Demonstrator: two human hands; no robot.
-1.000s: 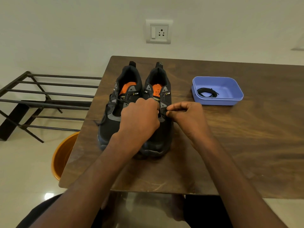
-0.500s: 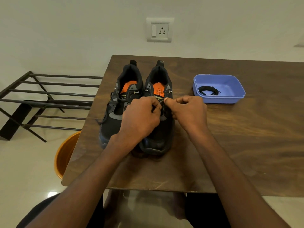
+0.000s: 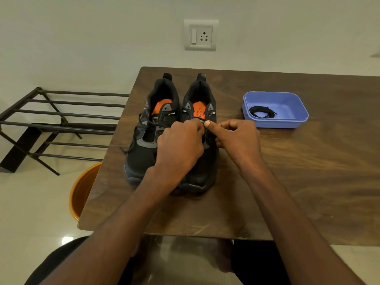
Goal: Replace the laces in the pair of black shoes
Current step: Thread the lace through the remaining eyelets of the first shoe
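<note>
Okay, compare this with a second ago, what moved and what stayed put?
The right hand moved left from the shoe's outer side to meet the left hand over the right shoe, fingertips now together at its eyelets, seemingly pinching a lace. The left hand stayed on that shoe. The left shoe, blue tray and coiled lace stayed put.

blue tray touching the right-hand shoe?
Apart. The head view shows bare wooden table between the blue tray and the right-hand shoe.
</note>
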